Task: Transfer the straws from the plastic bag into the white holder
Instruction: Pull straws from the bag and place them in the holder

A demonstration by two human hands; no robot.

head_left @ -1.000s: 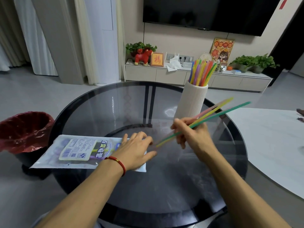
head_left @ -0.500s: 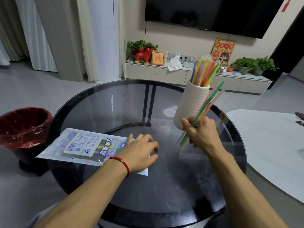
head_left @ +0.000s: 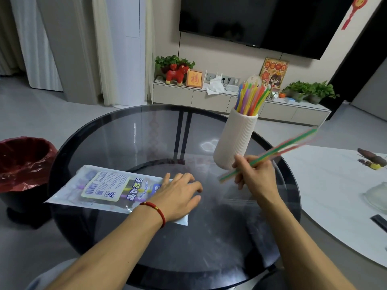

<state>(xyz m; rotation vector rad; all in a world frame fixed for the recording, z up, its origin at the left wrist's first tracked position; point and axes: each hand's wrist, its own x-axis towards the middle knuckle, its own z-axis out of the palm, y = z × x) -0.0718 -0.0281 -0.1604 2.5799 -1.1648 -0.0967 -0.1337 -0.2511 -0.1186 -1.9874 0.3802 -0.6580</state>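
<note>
A ribbed white holder (head_left: 235,141) stands on the round glass table (head_left: 129,130), with several coloured straws (head_left: 250,99) upright in it. My right hand (head_left: 254,174) sits just right of the holder's base, gripping a small bunch of green, yellow and pink straws (head_left: 278,150) that slant up to the right, blurred. The plastic bag (head_left: 104,187) lies flat to the left with a few straws still visible inside. My left hand (head_left: 178,195) rests palm down on the bag's open right end, fingers spread.
A bin with a red liner (head_left: 23,162) stands on the floor left of the table. A white table (head_left: 335,195) with small items adjoins on the right. A TV cabinet (head_left: 209,99) with plants lines the far wall.
My right hand has swung the straw bunch from steeply upright beside the holder down to a shallow slant pointing right. My left hand stays pressed on the bag.
</note>
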